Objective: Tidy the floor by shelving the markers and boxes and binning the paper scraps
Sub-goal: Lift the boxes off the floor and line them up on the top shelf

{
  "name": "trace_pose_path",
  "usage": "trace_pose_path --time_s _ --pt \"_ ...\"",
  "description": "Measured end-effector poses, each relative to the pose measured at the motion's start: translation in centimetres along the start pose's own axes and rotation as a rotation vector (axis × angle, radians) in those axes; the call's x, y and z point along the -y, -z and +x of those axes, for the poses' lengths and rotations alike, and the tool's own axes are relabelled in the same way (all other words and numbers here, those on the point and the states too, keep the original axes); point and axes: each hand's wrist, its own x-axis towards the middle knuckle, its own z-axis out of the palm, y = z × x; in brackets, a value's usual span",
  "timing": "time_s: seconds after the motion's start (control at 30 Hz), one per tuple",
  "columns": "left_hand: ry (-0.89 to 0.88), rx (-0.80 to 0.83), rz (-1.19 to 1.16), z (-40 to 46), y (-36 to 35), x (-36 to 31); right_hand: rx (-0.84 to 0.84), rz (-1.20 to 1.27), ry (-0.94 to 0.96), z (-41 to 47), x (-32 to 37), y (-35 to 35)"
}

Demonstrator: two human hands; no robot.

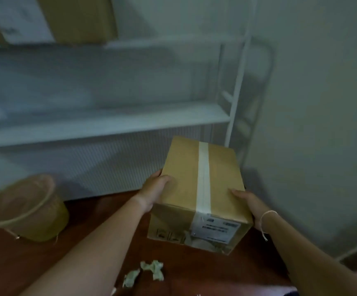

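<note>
A brown cardboard box with a white tape strip and a printed label is held up above the floor, in front of the white shelf unit. My left hand grips its left side, thumb on top. My right hand grips its right side, thumb laid on the top edge. Crumpled paper scraps lie on the dark wooden floor below the box. Another scrap lies just left of them. No markers are in view.
A tan waste bin with a liner stands on the floor at left. Another cardboard box sits on the upper shelf at top left. The shelf's white side frame stands next to the wall at right.
</note>
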Motion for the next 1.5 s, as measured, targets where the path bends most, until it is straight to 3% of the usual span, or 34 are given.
trace_pose_path --time_s 0.43,0.77,0.93,1.17,1.5 --pt "-0.319 -0.05 -0.06 -16.0 4.0 -12.7 0.065 0.042 0.28 -16.9 12.2 -2.4" --pt "-0.473 -0.091 -0.232 -21.7 6.7 -21.4 0.225 0.293 0.608 -23.4 20.6 -5.2" --pt "-0.659 -0.065 -0.282 -20.6 8.5 -26.0 0.202 0.332 0.789 -23.4 25.3 -7.6" --pt "-0.711 -0.138 -0.225 -15.8 9.1 -31.4 0.073 0.434 0.853 -19.9 31.8 -9.7" --pt "-0.738 -0.161 -0.135 -6.1 10.0 -33.2 -0.046 0.247 0.92 -10.6 38.2 -11.2"
